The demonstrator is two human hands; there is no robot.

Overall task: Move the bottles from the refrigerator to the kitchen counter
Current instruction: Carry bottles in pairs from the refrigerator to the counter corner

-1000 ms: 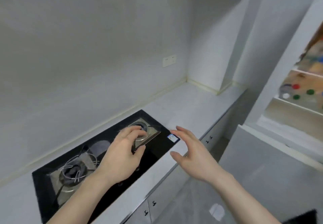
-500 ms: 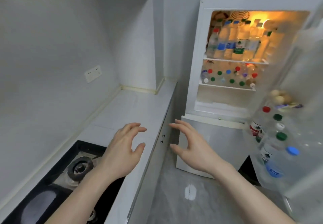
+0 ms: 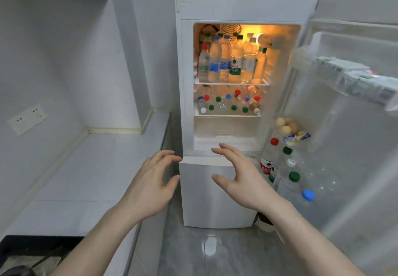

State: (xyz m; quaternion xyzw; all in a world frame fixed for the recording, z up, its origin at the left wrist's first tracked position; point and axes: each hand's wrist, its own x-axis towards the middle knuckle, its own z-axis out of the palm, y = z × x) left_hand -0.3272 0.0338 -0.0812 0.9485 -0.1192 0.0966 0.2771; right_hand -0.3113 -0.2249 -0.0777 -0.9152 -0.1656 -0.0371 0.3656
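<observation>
nothing moved yet: the kitchen counter [image 3: 103, 168], left of the refrigerator [image 3: 217, 189], shows no bottles. water bottles [image 3: 228, 60] pack the refrigerator's lit shelves and door rack. left hand [image 3: 150, 187] and right hand [image 3: 241, 178] hover before it, fingers loosely spread, holding nothing.

White surface [image 3: 90, 168] left of the left grip [image 3: 148, 186], bare along its near part. Ahead of both grips, open refrigerator [image 3: 243, 8]: upright bottles [image 3: 235, 60] on upper shelf [image 3: 231, 83], more bottles [image 3: 228, 103] packed on lower shelf [image 3: 226, 115]. Right of the right grip [image 3: 241, 181], door rack bottles [image 3: 290, 176].
</observation>
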